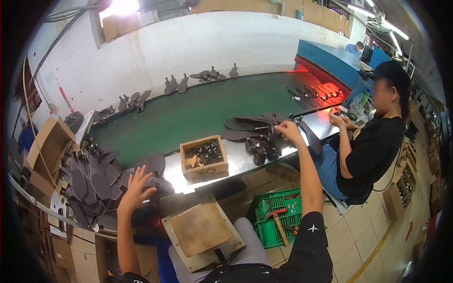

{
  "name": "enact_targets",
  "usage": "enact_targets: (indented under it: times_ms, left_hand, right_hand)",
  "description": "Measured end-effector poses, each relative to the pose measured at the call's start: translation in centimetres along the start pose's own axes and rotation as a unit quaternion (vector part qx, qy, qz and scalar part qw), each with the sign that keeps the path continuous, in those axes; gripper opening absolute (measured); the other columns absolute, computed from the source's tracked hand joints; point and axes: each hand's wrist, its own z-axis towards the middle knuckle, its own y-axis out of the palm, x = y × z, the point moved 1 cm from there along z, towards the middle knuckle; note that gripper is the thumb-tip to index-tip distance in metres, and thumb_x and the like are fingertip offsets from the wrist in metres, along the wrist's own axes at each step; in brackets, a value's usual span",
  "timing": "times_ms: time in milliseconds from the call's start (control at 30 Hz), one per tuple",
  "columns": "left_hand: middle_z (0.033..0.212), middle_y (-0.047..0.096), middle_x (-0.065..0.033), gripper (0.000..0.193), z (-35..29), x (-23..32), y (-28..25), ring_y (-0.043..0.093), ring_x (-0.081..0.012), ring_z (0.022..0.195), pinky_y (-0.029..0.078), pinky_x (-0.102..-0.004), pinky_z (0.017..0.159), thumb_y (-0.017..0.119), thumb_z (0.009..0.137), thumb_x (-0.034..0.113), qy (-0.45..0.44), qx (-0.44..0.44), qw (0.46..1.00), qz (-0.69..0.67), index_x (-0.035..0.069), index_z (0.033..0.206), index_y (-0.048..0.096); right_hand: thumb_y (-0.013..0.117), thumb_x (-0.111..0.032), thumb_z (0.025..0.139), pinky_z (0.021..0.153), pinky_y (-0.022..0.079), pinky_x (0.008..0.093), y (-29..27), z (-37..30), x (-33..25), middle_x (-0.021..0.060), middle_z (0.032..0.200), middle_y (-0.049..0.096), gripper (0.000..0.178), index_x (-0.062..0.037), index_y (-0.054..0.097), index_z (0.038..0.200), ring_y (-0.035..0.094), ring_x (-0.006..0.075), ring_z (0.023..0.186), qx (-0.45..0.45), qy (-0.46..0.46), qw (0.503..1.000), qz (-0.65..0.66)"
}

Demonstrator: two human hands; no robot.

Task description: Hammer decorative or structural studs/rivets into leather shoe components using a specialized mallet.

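Observation:
My left hand (136, 191) is open, fingers spread, over dark shoe soles (153, 165) at the bench's near edge. Beside it on the left rises a big heap of dark grey soles (92, 177). My right arm reaches forward, and my right hand (289, 131) has its fingers curled closed at a pile of dark soles with heels (250, 128). What those fingers pinch is too small to make out. Between my hands stands a wooden box (205, 172) of small black heel pieces. A square padded board (203, 229) rests on my lap.
A green conveyor belt (188, 113) runs along the wall, with soles along its far edge and more under the red-lit blue machine (325, 61). A co-worker (377, 137) sits at right. A hammer (280, 226) lies on a green crate (264, 238) on the floor.

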Motion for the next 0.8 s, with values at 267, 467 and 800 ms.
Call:
enact_targets:
  times_ms: [267,467,800]
  left_hand:
    - [0.147,0.044,-0.0209,0.05,0.0,4.1,0.6,0.042,-0.0343,0.137,0.032,-0.0477,0.113,0.069,0.089,0.029,0.056,0.082,0.995,0.008,0.004,0.131,0.057]
    - [0.129,0.058,-0.0157,0.047,11.9,19.9,8.5,0.062,-0.0273,0.112,0.05,-0.0364,0.098,0.062,0.097,0.026,0.027,-0.169,0.765,-0.621,-0.004,0.131,0.051]
    - [0.089,0.059,-0.0077,0.051,30.2,25.5,20.3,0.06,-0.0203,0.079,0.041,-0.0367,0.064,0.07,0.08,0.045,-0.259,-0.179,0.755,-0.575,0.009,0.112,0.054]
  right_hand:
    - [0.06,-0.05,0.092,0.056,0.052,0.0397,-3.3,1.9,-3.1,0.0156,0.068,0.068,0.053,0.0019,0.068,0.081,0.067,0.0277,0.056,0.113,-0.058,0.978,-0.165]
    - [0.057,-0.07,0.084,0.092,0.046,0.0433,-7.8,5.3,6.7,0.0267,0.106,0.067,0.083,0.0086,0.061,0.111,0.063,0.0373,0.106,0.191,0.073,0.977,-0.056]
    - [0.077,-0.038,0.077,0.09,0.046,0.0326,-4.1,1.6,6.3,0.0141,0.121,0.063,0.069,0.0038,0.056,0.127,0.059,0.0225,0.108,0.134,0.011,0.985,0.106]
